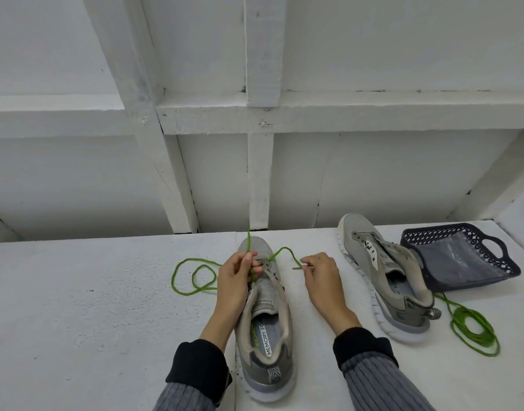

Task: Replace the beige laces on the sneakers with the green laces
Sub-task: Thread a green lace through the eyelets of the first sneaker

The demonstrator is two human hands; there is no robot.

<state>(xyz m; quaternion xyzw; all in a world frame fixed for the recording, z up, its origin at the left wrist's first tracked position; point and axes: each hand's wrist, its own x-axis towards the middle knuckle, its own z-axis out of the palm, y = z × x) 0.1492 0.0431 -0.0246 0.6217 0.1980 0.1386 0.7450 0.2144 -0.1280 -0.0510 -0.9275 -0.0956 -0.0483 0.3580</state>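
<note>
The grey sneaker (265, 315) lies heel toward the person, long axis running away, its eyelets just left of the right hand (318, 272), whose fingertips pinch the green lace (287, 250) tip. The left hand (237, 275), resting on the tongue, grips the lace's other run, which rises upward beyond.

My gray sneaker (265, 318) stands upright in the middle, toe far, with a green lace (192, 277) through its far eyelets and looping to the left. The second sneaker (385, 280) lies tilted at right, unlaced. Another green lace (474, 330) is coiled near right.
</note>
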